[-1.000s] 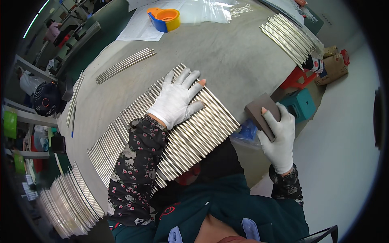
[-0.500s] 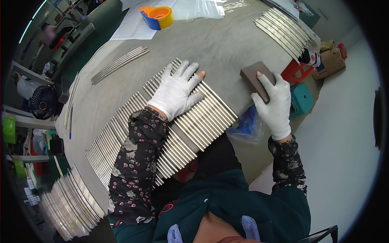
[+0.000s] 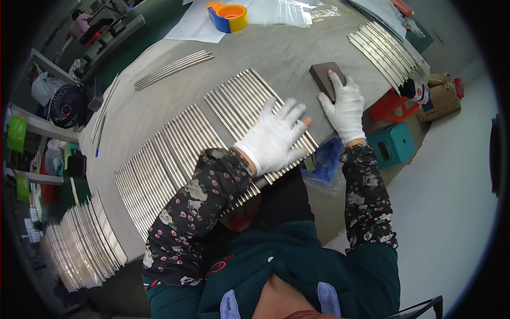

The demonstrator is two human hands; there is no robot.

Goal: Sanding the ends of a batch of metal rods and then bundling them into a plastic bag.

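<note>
Several side-by-side groups of thin silvery metal rods (image 3: 192,139) lie in a long row across the grey table. My left hand (image 3: 273,135), in a white glove with one bare fingertip, is spread flat over the rightmost group and covers part of it. Past the right end of the row, my right hand (image 3: 344,109) grips a brown rectangular block (image 3: 322,77). The block sits at the table surface, tilted in view, with thumb and fingers on its near part. This glove also leaves a fingertip bare.
A blue and orange tape dispenser (image 3: 228,17) stands on papers at the back. Loose rods (image 3: 172,70) lie at the far left, and more rods (image 3: 383,56) at the far right. Wrapped rod bundles (image 3: 85,244) are at the near left. A teal stool (image 3: 392,144) stands beside the table.
My left hand has slid right and toward the near ends of the rightmost rods. My right hand has carried the block left and farther onto the table. The view has shifted slightly.
</note>
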